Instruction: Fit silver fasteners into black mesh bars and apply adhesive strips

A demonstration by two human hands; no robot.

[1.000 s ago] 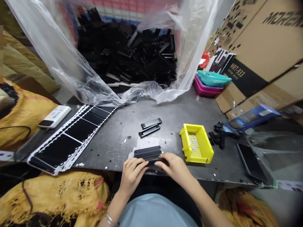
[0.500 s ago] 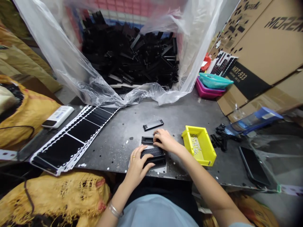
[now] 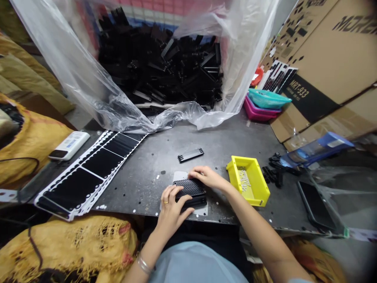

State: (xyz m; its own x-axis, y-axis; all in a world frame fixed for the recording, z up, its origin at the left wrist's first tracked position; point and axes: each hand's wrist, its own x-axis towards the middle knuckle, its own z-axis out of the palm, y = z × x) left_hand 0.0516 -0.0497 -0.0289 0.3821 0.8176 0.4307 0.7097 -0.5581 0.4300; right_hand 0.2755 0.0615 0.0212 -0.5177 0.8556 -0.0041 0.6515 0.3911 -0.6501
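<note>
Black perforated plastic block (image 3: 190,190) lies flat on the table (image 3: 138,192), clasped from both sides: left hand (image 3: 173,206) curled over its near edge, right hand (image 3: 207,177) pressing from the far side, fingers together — an even, square hold suits it. Yellow bin (image 3: 249,182) sits near the right hand.

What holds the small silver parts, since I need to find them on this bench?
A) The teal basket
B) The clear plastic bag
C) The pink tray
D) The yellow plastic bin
D: the small silver parts lie heaped inside the yellow plastic bin on the dark bench.
</note>
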